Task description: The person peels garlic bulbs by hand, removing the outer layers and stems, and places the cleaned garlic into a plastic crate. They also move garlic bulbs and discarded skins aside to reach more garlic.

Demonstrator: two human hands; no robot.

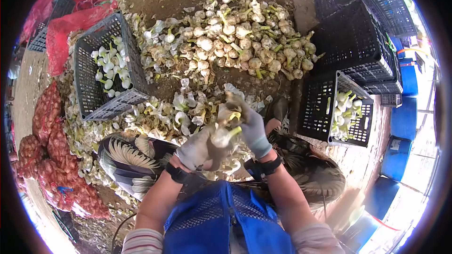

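Observation:
My left hand (194, 150), in a soiled pale glove, is closed around a whitish garlic bulb (220, 138) whose green stem points right. My right hand (254, 131), in a grey glove, is beside the bulb, with its fingers bent and blurred by motion. A yellowish strip of garlic skin (234, 115) shows at its fingers, which appear pinched on it. Under and ahead of both hands lie loose garlic skins (186, 106). Farther ahead is a big heap of unpeeled garlic bulbs (240, 42) with short stems.
A dark crate (136, 95) at left holds cleaned white bulbs (113, 66); another crate (336, 108) at right holds more. Stacked black crates (348, 42) stand behind it. Red net sacks (52, 146) lie at far left. Blue containers (398, 157) line the right edge.

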